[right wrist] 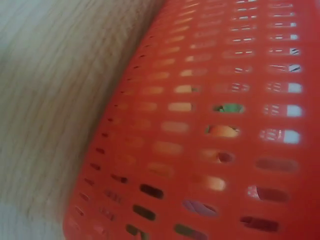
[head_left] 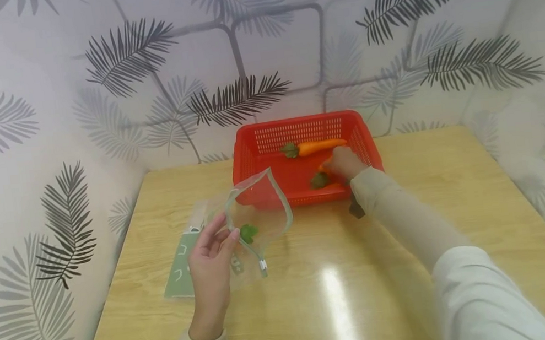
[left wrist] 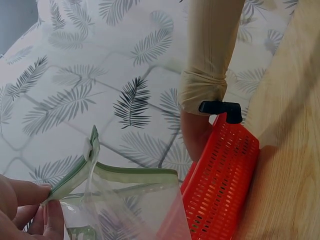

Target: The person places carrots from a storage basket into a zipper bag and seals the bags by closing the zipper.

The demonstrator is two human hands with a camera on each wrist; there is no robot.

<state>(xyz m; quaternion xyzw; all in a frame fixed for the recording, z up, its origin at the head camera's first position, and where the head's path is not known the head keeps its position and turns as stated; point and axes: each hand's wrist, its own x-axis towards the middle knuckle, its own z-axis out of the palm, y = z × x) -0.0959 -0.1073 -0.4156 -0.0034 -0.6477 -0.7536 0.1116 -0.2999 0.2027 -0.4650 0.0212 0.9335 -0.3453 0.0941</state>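
A clear zip bag (head_left: 260, 199) with a pale green zip edge hangs with its mouth spread wide. My left hand (head_left: 214, 259) pinches one side of its rim between thumb and fingers, as the left wrist view also shows at the zip strip (left wrist: 135, 174). A green leafy piece (head_left: 248, 233) shows through the film. Inside the red basket (head_left: 246, 156), my right hand (head_left: 346, 162) reaches down and grips an orange carrot (head_left: 324, 167), its fingertips partly hidden. Dark green tops (head_left: 320, 180) lie just beside those fingers. Another carrot (head_left: 317, 147) lies along the basket's back.
A green and white printed packet (head_left: 180, 271) lies on the wooden table (head_left: 391, 301) at the left, partly behind my left hand. The patterned wall (head_left: 289, 41) rises right behind the basket. In the right wrist view, the basket's slotted side (right wrist: 200, 125) fills most of the picture.
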